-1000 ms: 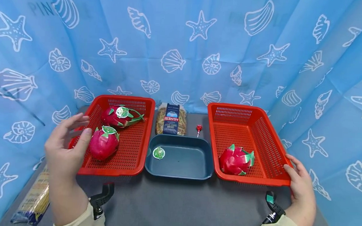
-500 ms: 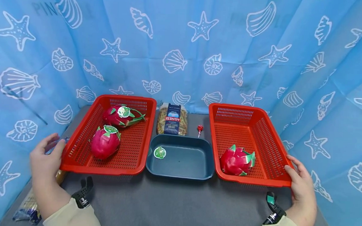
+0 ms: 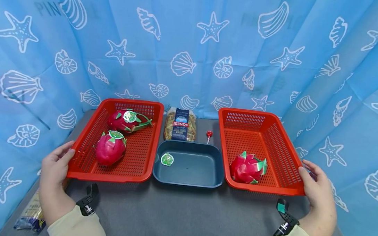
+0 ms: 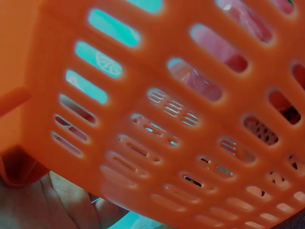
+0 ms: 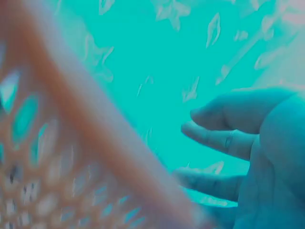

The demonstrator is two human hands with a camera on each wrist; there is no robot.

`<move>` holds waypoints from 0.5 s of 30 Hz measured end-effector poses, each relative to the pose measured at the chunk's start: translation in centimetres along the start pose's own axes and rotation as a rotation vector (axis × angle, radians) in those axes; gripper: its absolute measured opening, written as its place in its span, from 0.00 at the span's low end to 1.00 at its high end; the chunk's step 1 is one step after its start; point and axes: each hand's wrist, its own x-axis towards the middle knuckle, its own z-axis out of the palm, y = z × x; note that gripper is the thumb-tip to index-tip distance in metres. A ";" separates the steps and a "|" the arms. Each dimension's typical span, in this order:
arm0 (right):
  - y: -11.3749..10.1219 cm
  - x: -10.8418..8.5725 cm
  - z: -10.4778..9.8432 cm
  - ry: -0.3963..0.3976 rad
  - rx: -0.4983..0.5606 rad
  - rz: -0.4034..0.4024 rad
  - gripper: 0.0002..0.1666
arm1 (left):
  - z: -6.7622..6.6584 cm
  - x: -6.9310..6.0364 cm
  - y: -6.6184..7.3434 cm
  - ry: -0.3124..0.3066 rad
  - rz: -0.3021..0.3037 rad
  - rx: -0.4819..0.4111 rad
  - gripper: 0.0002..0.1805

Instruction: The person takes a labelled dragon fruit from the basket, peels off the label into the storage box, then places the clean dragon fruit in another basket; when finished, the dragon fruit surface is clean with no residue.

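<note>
Left hand (image 3: 55,170) beside the left red basket (image 3: 142,154), right hand (image 3: 321,188) beside the right red basket (image 3: 238,139)

The left red basket lies to the right of the left hand, whose thumb and fingertips meet its outer rim near the front left corner. The left wrist view shows the palm low behind the slotted wall; whether the fingers close round the rim, I cannot tell.

The right red basket lies to the left of the right hand. In the right wrist view that hand's fingers are extended and spread, pinching nothing, just beside the rim (which is badly blurred there, so contact is hard to judge).

Two dragon fruits lie in the left red basket: a rounder one (image 3: 109,151) towards the front and a longer one (image 3: 118,121) behind it, each with a green-and-white sticker. A third dragon fruit (image 3: 246,168) sits in the front left part of the right red basket. Between the baskets stands a dark blue tray (image 3: 191,170) with a round sticker (image 3: 167,159) on its floor. Behind the tray are a pasta bag (image 3: 180,125) and a red lollipop (image 3: 209,134).
</note>
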 end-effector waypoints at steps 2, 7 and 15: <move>-1.3 -0.7 0.1 0.008 -0.013 -0.012 0.39 | 0.0 0.0 0.0 0.004 0.019 0.063 0.30; -4.1 -2.6 0.9 0.017 -0.030 -0.116 0.37 | 0.0 -0.1 -0.1 0.001 0.007 0.076 0.31; -7.8 -5.2 3.4 0.009 0.086 -0.381 0.28 | 0.0 0.0 0.1 -0.017 0.010 0.077 0.32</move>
